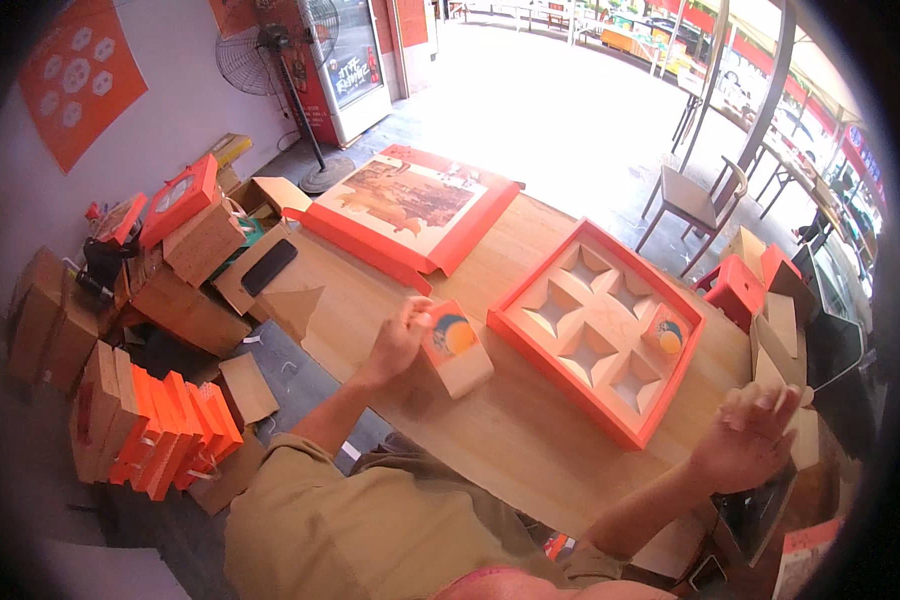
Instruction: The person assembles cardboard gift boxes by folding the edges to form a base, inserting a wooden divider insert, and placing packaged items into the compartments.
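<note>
**Filling the tray, one box in hand**

You are gripping a small box [455,350] with your left hand [398,340], fingers clamped on its side, just left of the orange tray [570,375]. Your right hand [755,435] is hovering, fingers spread, empty. Next, you would likely be seating it squarely in a free diamond slot.

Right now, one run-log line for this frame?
left hand: holds small box | right hand: open, over flat blanks | tray: one slot filled

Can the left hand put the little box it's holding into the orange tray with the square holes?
Probably yes. The left hand holds the little box just beside the orange tray, with only bare table between them.
</note>
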Available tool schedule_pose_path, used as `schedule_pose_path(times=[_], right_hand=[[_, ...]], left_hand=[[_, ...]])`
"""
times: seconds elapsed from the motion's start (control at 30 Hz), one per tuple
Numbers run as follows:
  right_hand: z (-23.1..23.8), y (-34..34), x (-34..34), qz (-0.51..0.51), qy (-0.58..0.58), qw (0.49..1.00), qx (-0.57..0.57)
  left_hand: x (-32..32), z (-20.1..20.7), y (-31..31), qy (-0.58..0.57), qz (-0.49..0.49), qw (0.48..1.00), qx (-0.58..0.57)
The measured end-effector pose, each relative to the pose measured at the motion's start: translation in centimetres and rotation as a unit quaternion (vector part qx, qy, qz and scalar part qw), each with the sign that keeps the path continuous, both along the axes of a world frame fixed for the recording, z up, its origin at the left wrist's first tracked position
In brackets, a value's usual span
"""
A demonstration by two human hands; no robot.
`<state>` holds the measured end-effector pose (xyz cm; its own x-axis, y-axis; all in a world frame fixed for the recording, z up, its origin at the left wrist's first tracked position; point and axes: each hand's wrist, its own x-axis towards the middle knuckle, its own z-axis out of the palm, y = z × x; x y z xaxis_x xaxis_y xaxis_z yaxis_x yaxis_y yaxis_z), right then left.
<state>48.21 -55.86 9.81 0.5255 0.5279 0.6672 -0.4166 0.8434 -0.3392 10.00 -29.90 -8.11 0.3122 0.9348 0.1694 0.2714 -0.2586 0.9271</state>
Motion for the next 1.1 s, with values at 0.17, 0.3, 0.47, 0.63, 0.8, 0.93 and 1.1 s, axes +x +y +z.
schedule_pose_path(times=[0.17, 0.3, 0.47, 0.63, 0.8, 0.93, 1.1], right_hand=[[-1.9, 3.7, -3.9, 0.059, -0.021, 0.995, -0.077], [-6.1, 8.9, -12.7, 0.101, -0.085, 0.944, -0.301], [-13.4, 12.4, -23.9, 0.168, -0.43, 0.838, -0.292], [-14.9, 13.1, -26.1, 0.083, -0.567, 0.775, -0.266], [-16.1, 14.0, -24.6, 0.173, -0.428, 0.815, -0.351], [-16.5, 14.7, -23.0, -0.011, -0.579, 0.746, -0.328], [-16.2, 16.6, -21.7, -0.069, -0.642, 0.714, -0.272]], left_hand=[[-3.1, -1.3, 4.2, 0.073, 0.104, 0.988, 0.087], [-7.4, -2.3, 8.2, -0.141, 0.112, 0.98, 0.084], [-19.2, -0.9, 15.6, 0.102, 0.37, 0.884, 0.267], [-27.5, 0.0, 17.1, 0.335, 0.385, 0.833, 0.213], [-20.8, 1.9, 13.0, 0.23, 0.161, 0.917, 0.283], [-11.4, 2.1, 5.6, 0.127, -0.153, 0.927, 0.318], [-5.2, 1.9, 2.8, 0.221, -0.181, 0.914, 0.289]])
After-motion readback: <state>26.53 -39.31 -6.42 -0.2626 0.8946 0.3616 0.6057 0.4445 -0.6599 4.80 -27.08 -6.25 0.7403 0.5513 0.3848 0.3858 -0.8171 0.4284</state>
